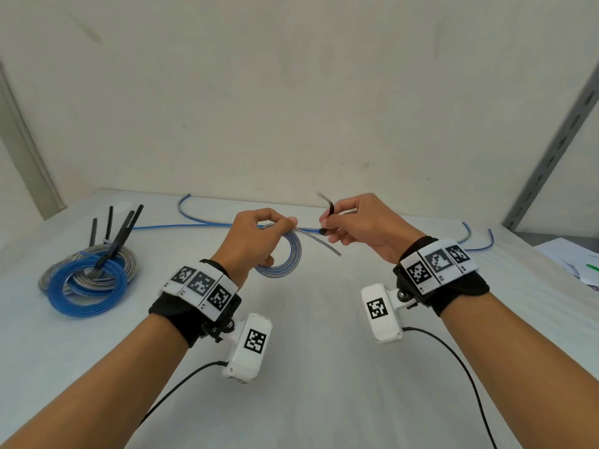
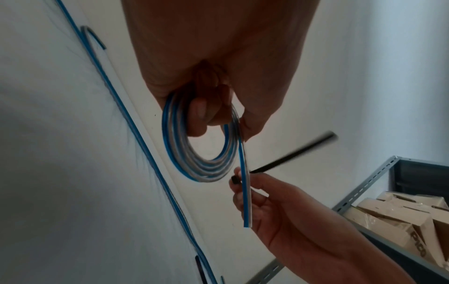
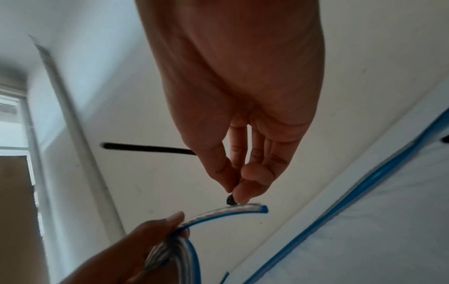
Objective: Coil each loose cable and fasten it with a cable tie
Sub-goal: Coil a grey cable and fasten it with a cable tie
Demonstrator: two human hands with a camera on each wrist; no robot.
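Note:
My left hand (image 1: 275, 226) grips a small coil of blue-and-clear flat cable (image 1: 285, 257) above the white table; the coil (image 2: 194, 163) hangs from its fingers, and a loose end (image 2: 245, 201) sticks out toward the right hand. My right hand (image 1: 327, 226) pinches a black cable tie (image 1: 330, 205) near its head, just right of the coil. The tie's strap (image 2: 296, 151) points up and away, and in the right wrist view the tie (image 3: 148, 149) has its head (image 3: 229, 199) almost on the cable end (image 3: 243, 208).
Two tied coils, one blue (image 1: 87, 286) and one grey (image 1: 107, 257), lie at the left with black tie tails (image 1: 126, 228) sticking up. A long loose blue cable (image 1: 201, 223) runs along the table's back edge. A metal shelf upright (image 1: 557, 147) and papers (image 1: 577, 257) stand at the right.

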